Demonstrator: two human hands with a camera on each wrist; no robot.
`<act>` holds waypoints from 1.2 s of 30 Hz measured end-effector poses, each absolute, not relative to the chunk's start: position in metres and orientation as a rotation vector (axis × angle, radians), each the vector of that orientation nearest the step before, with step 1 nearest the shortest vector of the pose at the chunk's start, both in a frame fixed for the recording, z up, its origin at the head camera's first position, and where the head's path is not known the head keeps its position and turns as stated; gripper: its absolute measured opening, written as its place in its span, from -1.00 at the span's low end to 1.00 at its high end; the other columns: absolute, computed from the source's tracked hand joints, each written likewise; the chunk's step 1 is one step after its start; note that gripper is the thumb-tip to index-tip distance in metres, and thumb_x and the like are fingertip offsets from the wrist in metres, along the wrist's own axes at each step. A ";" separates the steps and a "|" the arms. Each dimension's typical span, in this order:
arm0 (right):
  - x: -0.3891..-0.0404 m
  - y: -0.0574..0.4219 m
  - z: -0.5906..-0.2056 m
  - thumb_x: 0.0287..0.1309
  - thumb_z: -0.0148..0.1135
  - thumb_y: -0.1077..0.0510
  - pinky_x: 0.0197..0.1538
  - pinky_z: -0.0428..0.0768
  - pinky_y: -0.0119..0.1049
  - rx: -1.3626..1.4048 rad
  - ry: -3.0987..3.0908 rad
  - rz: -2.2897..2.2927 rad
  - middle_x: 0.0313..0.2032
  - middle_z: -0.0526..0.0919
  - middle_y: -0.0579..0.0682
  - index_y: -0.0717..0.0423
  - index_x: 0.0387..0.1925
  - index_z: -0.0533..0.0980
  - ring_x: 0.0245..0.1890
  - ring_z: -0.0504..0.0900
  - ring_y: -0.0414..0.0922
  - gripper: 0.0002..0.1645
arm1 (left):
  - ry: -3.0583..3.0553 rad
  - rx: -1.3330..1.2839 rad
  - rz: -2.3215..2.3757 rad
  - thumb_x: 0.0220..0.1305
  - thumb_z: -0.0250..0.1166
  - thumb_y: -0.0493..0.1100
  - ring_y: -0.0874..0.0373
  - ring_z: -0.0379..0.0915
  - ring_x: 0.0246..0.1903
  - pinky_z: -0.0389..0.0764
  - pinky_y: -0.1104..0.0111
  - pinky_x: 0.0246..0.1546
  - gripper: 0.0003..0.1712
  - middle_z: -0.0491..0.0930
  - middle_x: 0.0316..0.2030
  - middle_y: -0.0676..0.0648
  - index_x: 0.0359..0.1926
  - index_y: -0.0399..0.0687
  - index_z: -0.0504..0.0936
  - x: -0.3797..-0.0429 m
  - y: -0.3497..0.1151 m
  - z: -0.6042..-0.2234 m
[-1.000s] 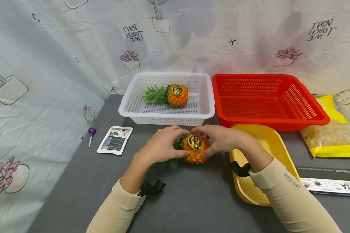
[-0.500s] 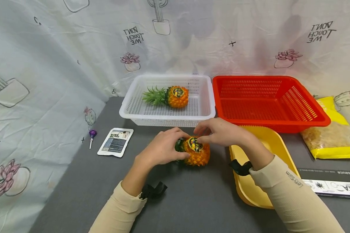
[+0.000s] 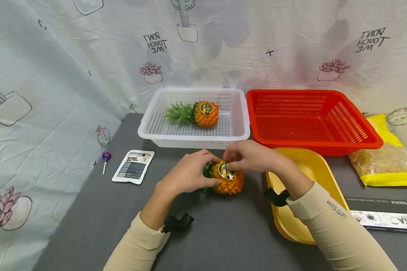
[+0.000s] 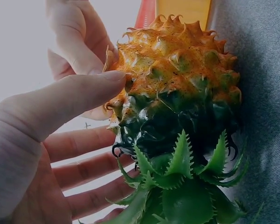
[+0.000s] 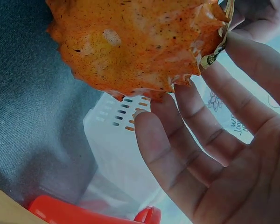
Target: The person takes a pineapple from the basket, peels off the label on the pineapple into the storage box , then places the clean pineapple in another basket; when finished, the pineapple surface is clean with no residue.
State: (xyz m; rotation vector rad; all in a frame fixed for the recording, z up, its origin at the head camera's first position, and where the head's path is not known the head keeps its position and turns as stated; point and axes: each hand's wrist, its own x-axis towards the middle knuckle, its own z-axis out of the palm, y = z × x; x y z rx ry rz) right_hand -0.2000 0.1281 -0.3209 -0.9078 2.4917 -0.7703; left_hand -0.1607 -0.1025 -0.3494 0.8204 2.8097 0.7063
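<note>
A small orange pineapple (image 3: 233,185) lies on its side on the dark table, its green crown (image 4: 186,191) toward the left. My left hand (image 3: 190,171) holds the fruit near the crown, thumb on the near side and fingers spread along the far side. On top of the pineapple is a round black and gold sticker (image 3: 225,170). My right hand (image 3: 254,156) pinches at this sticker with thumb and fingertip; its lifted edge (image 5: 213,57) stands away from the skin in the right wrist view. The other right fingers curve past the fruit.
Behind stand a white basket (image 3: 196,137) with another pineapple (image 3: 206,114) and a red basket (image 3: 312,145). A yellow tray (image 3: 291,226) sits under my right forearm. Around them lie a white packet (image 3: 133,166), a lollipop (image 3: 106,157), a yellow bag (image 3: 383,162) and a pasta box (image 3: 386,218).
My right hand has left the pineapple's right side, moved up and drawn its fingers in at the sticker. The left hand keeps its hold on the fruit.
</note>
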 end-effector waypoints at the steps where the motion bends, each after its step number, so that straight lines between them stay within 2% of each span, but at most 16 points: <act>1: -0.199 0.128 -0.321 0.25 0.43 0.08 -0.18 0.65 -0.27 -0.904 2.494 -0.777 -0.27 0.67 -0.08 0.01 -0.10 0.66 -0.25 0.58 -0.10 -0.78 | 2.808 0.822 0.706 0.16 0.54 0.10 0.05 0.60 0.13 0.46 -0.07 0.22 -0.41 0.63 0.12 0.05 0.20 0.07 0.68 -0.161 -0.102 -0.350; 12: -0.191 0.120 -0.316 0.14 0.52 0.15 -0.28 0.61 -0.28 -0.885 2.622 -0.765 -0.41 0.65 -0.08 0.03 -0.21 0.63 -0.36 0.56 -0.11 -0.79 | 2.798 0.822 0.706 0.15 0.55 0.10 0.07 0.59 0.13 0.46 -0.08 0.21 -0.40 0.63 0.13 0.05 0.20 0.07 0.68 -0.161 -0.101 -0.348; 19: -0.191 0.118 -0.313 0.11 0.51 0.23 -0.28 0.61 -0.27 -0.742 2.621 -0.864 -0.43 0.66 -0.06 0.06 -0.24 0.66 -0.37 0.57 -0.09 -0.81 | 2.806 0.827 0.701 0.13 0.55 0.10 0.05 0.61 0.10 0.47 -0.07 0.21 -0.39 0.64 0.10 0.04 0.19 0.05 0.68 -0.162 -0.102 -0.347; 25: -0.192 0.120 -0.313 0.15 0.46 0.28 -0.25 0.60 -0.26 -0.684 2.587 -0.937 -0.45 0.66 -0.05 0.07 -0.29 0.66 -0.35 0.57 -0.09 -0.89 | 2.807 0.819 0.696 0.15 0.54 0.10 0.03 0.61 0.10 0.48 -0.07 0.20 -0.38 0.64 0.11 0.03 0.20 0.02 0.67 -0.163 -0.102 -0.348; 36: -0.194 0.129 -0.314 0.24 0.36 0.30 -0.28 0.62 -0.25 -0.666 2.441 -1.096 -0.42 0.62 -0.01 0.10 -0.24 0.67 -0.41 0.57 -0.10 -0.92 | 2.801 0.819 0.709 0.13 0.55 0.10 0.05 0.61 0.08 0.47 -0.06 0.22 -0.39 0.63 0.09 0.04 0.19 0.04 0.68 -0.162 -0.103 -0.347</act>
